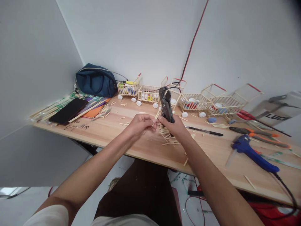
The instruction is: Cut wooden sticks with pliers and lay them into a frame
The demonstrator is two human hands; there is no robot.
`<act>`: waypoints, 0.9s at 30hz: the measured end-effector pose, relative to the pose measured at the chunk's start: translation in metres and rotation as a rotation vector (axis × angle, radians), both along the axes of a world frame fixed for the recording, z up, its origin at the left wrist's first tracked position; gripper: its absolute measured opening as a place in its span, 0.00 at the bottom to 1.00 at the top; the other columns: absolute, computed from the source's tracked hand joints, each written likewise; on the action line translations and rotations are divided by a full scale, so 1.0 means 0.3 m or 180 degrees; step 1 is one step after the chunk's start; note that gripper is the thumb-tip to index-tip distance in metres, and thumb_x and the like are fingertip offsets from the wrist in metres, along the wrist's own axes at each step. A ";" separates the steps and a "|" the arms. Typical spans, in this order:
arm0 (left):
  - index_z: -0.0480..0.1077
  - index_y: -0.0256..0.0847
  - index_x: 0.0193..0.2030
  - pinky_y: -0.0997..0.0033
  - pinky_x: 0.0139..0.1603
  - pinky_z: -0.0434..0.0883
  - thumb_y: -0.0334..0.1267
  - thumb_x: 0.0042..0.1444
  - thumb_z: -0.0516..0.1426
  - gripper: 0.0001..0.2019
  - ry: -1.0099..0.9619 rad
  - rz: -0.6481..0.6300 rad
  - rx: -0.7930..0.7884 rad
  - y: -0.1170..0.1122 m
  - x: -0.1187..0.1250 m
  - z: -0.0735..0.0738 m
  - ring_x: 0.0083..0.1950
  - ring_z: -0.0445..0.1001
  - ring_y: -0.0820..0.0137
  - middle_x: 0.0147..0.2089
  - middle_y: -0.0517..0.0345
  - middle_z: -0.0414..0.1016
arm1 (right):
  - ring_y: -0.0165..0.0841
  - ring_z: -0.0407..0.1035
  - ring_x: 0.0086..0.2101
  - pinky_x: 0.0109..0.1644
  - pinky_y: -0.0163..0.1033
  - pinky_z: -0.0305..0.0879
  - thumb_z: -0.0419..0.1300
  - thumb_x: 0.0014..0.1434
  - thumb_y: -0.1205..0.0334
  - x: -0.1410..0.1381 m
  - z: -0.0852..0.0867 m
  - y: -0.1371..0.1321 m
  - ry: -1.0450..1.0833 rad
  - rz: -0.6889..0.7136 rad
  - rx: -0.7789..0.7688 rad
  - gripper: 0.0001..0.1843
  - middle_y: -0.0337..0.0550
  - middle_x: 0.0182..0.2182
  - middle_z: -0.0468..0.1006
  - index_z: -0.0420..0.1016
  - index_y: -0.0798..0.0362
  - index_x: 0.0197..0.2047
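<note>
My left hand (144, 123) is closed, its fingertips pinching a thin wooden stick (158, 113) above the table. Right beside it, my right hand (175, 127) is wrapped round a black hand cutter (166, 105), which stands upright with its head pointing up. The fingertips of both hands nearly meet at the stick; whether the right ones touch it I cannot tell. Under and beside my right hand lies a pile of short cut sticks (170, 138). A black pen (204, 131) lies just right of that hand.
Several stick-built carts, such as this one (195, 102), line the wall. A blue glue gun (255, 153), orange-handled pliers (258, 135) and a screwdriver (246, 116) lie right. At left are a phone (68, 111), a blue bag (96, 80), and long sticks (50, 105). The table (105, 135) has scattered offcuts.
</note>
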State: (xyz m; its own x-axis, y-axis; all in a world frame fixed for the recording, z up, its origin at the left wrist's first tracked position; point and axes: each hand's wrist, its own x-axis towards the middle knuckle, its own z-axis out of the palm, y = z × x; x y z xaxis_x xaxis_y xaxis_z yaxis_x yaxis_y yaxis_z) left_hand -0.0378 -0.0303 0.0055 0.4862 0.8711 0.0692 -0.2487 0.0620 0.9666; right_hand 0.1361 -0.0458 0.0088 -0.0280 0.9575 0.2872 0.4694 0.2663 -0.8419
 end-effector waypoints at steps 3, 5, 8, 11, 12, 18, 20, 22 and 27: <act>0.75 0.31 0.28 0.75 0.34 0.68 0.40 0.44 0.68 0.12 -0.0079 -0.0146 -0.0248 -0.021 -0.081 0.044 0.27 0.69 0.77 0.25 0.57 0.73 | 0.33 0.63 0.30 0.35 0.38 0.61 0.53 0.57 0.38 0.020 0.034 -0.034 -0.0202 0.0321 -0.0230 0.24 0.40 0.26 0.70 0.67 0.53 0.31; 0.75 0.30 0.31 0.75 0.34 0.68 0.38 0.46 0.68 0.12 -0.0133 -0.0211 -0.0318 -0.039 -0.138 0.071 0.27 0.69 0.77 0.25 0.57 0.72 | 0.34 0.64 0.30 0.35 0.39 0.61 0.50 0.59 0.36 0.035 0.063 -0.065 -0.0496 0.0516 -0.0418 0.26 0.42 0.26 0.71 0.68 0.53 0.32; 0.76 0.30 0.33 0.76 0.35 0.68 0.37 0.48 0.67 0.10 -0.0145 -0.0294 -0.0315 -0.066 -0.202 0.095 0.28 0.70 0.77 0.25 0.57 0.72 | 0.34 0.64 0.30 0.35 0.39 0.60 0.48 0.60 0.34 0.041 0.104 -0.111 -0.0839 0.0900 -0.0747 0.29 0.43 0.27 0.72 0.70 0.53 0.30; 0.76 0.31 0.34 0.77 0.34 0.67 0.38 0.51 0.65 0.10 -0.0115 -0.0385 -0.0295 -0.090 -0.233 0.099 0.28 0.70 0.77 0.26 0.56 0.73 | 0.34 0.65 0.32 0.35 0.38 0.61 0.47 0.59 0.32 0.028 0.127 -0.145 -0.0894 0.1215 -0.1103 0.32 0.44 0.30 0.73 0.72 0.53 0.33; 0.76 0.31 0.34 0.76 0.34 0.67 0.38 0.52 0.65 0.10 -0.0117 -0.0404 -0.0284 -0.096 -0.238 0.098 0.28 0.71 0.76 0.25 0.56 0.73 | 0.34 0.66 0.32 0.36 0.38 0.62 0.47 0.59 0.32 0.021 0.129 -0.152 -0.0885 0.1275 -0.1189 0.32 0.44 0.30 0.73 0.73 0.54 0.35; 0.77 0.31 0.34 0.76 0.33 0.67 0.39 0.49 0.66 0.11 -0.0127 -0.0492 -0.0301 -0.112 -0.243 0.082 0.27 0.71 0.75 0.25 0.56 0.74 | 0.33 0.67 0.33 0.37 0.38 0.63 0.45 0.60 0.32 -0.016 0.122 -0.159 -0.0767 0.1485 -0.1286 0.34 0.46 0.32 0.74 0.74 0.56 0.39; 0.76 0.31 0.31 0.76 0.33 0.66 0.39 0.49 0.66 0.10 -0.0097 -0.0535 -0.0355 -0.112 -0.246 0.077 0.27 0.70 0.75 0.24 0.55 0.74 | 0.33 0.67 0.32 0.37 0.38 0.63 0.45 0.61 0.32 -0.024 0.121 -0.159 -0.0714 0.1530 -0.1285 0.34 0.45 0.30 0.73 0.74 0.56 0.39; 0.76 0.32 0.31 0.76 0.32 0.66 0.39 0.48 0.66 0.10 -0.0071 -0.0551 -0.0399 -0.112 -0.250 0.074 0.27 0.71 0.75 0.24 0.55 0.74 | 0.32 0.66 0.31 0.36 0.38 0.63 0.45 0.61 0.33 -0.029 0.118 -0.160 -0.0707 0.1550 -0.1276 0.34 0.43 0.29 0.72 0.74 0.56 0.41; 0.77 0.32 0.32 0.75 0.31 0.66 0.38 0.48 0.66 0.10 -0.0093 -0.0640 -0.0520 -0.108 -0.263 0.067 0.25 0.70 0.76 0.24 0.55 0.74 | 0.31 0.66 0.29 0.34 0.37 0.62 0.46 0.60 0.33 -0.034 0.105 -0.161 -0.0814 0.1475 -0.1278 0.34 0.42 0.28 0.71 0.74 0.56 0.42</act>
State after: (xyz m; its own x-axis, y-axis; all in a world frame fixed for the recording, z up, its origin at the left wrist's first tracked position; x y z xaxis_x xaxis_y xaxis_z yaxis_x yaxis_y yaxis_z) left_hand -0.1166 -0.0626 0.0256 0.6506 0.7579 -0.0479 -0.2432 0.2677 0.9323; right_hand 0.1259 -0.0942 0.0403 -0.4825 0.8612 -0.1596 0.5800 0.1775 -0.7950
